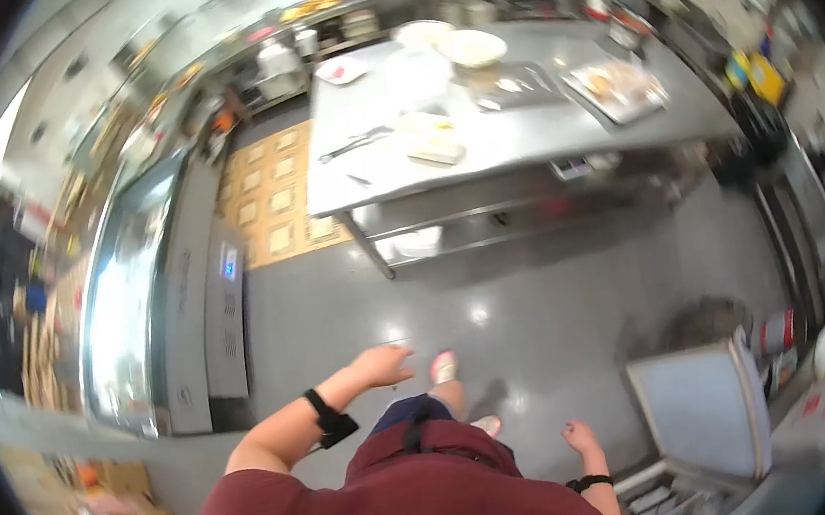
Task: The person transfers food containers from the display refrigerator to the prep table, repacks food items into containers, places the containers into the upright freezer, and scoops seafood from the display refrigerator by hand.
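Observation:
My left hand [384, 366] hangs in front of my body over the grey floor, its fingers loosely apart and nothing in it. Low on the right, my right hand [580, 437] is at my side, with slightly bent fingers and no object visible in it. Neither hand touches anything. A steel table [345, 186] stands ahead, beyond my reach. On it are white bowls [473, 48], a white plate [343, 71], a dark utensil [356, 144], a pale block-shaped item [435, 144] and a tray [633, 111] with food in plastic. These are blurred.
A glass-fronted cabinet [138, 276] with a lit display stands left. A patterned mat [275, 191] lies beyond it. At right are a light blue-grey chair-like panel [699, 415] and a round dark object [706, 325]. The table has a lower shelf [468, 213].

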### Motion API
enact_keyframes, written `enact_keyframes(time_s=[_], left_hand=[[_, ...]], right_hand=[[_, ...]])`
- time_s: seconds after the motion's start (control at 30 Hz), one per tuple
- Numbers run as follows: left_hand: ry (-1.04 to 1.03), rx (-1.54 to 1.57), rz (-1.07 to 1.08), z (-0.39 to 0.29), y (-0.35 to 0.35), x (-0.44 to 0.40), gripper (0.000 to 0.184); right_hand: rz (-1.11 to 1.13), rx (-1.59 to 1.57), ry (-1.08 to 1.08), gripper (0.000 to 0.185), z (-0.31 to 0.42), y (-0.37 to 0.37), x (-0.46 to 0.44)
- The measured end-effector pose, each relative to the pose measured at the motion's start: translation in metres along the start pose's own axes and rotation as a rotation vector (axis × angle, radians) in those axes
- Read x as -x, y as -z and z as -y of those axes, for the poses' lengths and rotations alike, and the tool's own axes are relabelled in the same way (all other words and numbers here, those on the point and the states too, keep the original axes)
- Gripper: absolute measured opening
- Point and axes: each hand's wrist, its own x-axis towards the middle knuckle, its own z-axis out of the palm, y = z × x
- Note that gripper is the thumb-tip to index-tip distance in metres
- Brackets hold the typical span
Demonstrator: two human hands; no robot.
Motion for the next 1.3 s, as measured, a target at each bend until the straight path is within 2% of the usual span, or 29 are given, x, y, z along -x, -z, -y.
enact_keyframes(time_s=[0.13,0.23,0.27,0.33,0.4,0.43,0.47,0.5,0.53,0.6,0.67,0.77,0.87,0.93,1.0,1.07,1.2,1.3], left_hand=[[0.377,0.26,-0.259,0.109,-0.008,0.102,0.051],[0.518,0.48,-0.471,0.189,-0.035,0.154,0.052],[0.549,0.549,-0.541,0.215,-0.049,0.168,0.052],[0.565,0.683,-0.501,0.259,-0.079,0.202,0.055],[0.568,0.723,-0.461,0.311,-0.102,0.231,0.057],[0.657,0.686,-0.311,0.333,-0.101,0.254,0.059],[0.739,0.714,-0.3,0.35,-0.102,0.274,0.059],[0.819,0.733,-0.29,0.367,-0.101,0.294,0.059],[0.895,0.744,-0.277,0.382,-0.103,0.312,0.06],[0.916,0.789,-0.522,0.406,-0.111,0.337,0.058],[0.955,0.864,-0.731,0.43,-0.115,0.354,0.055],[1.03,1.101,-0.998,0.458,-0.125,0.37,0.051],[1.307,1.209,-1.039,0.484,-0.163,0.368,0.047],[1.437,1.394,-1.122,0.498,-0.211,0.352,0.047],[1.558,1.847,-1.323,0.495,-0.277,0.321,0.045],[1.714,2.268,-1.379,0.463,-0.318,0.29,0.044],[1.864,2.675,-1.577,0.463,-0.26,0.245,0.047],[1.958,3.029,-1.669,0.461,-0.196,0.199,0.049]], right_hand=[[-0.024,0.165,0.084,0.038,0.072,0.047,-0.047],[-0.101,0.305,0.135,0.037,0.18,0.051,-0.082],[-0.082,0.208,0.154,0.036,0.221,0.042,-0.098],[-0.019,0.029,0.177,0.036,0.305,0.015,-0.125],[0.043,0.343,0.441,0.035,0.41,-0.027,-0.167],[0.087,0.512,0.534,0.035,0.446,-0.049,-0.166],[0.125,0.601,0.772,0.033,0.502,-0.069,-0.16],[0.277,0.786,0.828,0.033,0.56,-0.089,-0.163],[0.348,0.793,0.905,0.033,0.619,-0.109,-0.156],[0.358,0.582,1.164,0.028,0.711,-0.147,-0.152],[0.462,0.424,1.106,0.03,0.801,-0.18,-0.143],[0.586,0.562,1.188,0.031,0.916,-0.219,-0.158],[0.611,0.686,1.2,0.03,1.034,-0.25,-0.178],[0.685,0.679,1.079,0.028,1.12,-0.27,-0.2],[0.792,0.535,0.926,0.025,1.208,-0.291,-0.214],[0.823,0.479,0.949,0.024,1.293,-0.313,-0.215],[0.872,0.653,1.067,0.026,1.441,-0.377,-0.237],[0.953,0.737,1.031,0.023,1.527,-0.431,-0.242]])
